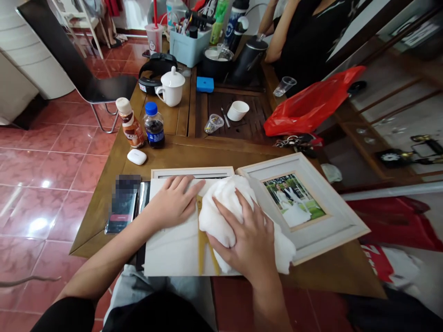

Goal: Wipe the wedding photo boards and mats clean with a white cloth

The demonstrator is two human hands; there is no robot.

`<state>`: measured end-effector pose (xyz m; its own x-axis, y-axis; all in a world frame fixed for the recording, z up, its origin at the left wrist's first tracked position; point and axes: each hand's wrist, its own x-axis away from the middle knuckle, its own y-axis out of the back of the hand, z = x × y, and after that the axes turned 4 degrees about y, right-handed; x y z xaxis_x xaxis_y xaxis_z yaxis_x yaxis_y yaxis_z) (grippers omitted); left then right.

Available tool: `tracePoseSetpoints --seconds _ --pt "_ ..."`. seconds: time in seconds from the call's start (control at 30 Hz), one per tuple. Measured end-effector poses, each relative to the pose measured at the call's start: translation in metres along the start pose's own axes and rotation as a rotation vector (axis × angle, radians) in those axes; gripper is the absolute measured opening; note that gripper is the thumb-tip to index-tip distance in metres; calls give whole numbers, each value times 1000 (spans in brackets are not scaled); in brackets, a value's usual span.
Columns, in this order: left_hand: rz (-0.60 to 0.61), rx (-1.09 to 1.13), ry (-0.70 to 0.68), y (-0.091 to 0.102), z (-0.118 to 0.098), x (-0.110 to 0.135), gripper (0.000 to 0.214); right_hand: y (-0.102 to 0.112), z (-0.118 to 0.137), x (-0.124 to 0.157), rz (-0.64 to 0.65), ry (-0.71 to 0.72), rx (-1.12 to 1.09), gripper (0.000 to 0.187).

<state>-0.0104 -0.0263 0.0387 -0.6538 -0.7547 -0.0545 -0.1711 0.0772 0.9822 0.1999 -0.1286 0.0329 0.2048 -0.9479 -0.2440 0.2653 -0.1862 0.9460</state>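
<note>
Gap between blue-capped bottle (154, 129) and keys (297, 142), photo frame (301, 207) right

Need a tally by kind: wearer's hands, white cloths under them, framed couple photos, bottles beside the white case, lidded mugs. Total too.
Hands (left hand, right hand): 2
White cloth: 1
Framed couple photo: 1
Bottles (brown bottle, blue-capped bottle): 2
Lidded mug: 1
Total: 7

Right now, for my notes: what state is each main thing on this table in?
Soft white cloth: bunched, under the right hand
White rectangular board: lying down, left hand on it
Pale-edged rectangular picture frame: photo side up
White ceramic lidded mug: upright, lid on
Blue-capped dark plastic bottle: upright, capped
White-capped brown plastic bottle: upright, capped
</note>
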Motion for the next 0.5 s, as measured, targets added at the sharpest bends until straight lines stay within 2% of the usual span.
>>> tracePoseSetpoints --seconds 0.2,0.37,0.5 --pt "-43 -49 221 0 -4 -1 44 -4 -3 1 -56 25 0 63" --pt "-71 -60 253 -3 -5 1 41 0 -2 6 -61 56 21 55" --pt "-95 -23 273 -7 -5 3 39 7 -2 31 -17 120 52 61"
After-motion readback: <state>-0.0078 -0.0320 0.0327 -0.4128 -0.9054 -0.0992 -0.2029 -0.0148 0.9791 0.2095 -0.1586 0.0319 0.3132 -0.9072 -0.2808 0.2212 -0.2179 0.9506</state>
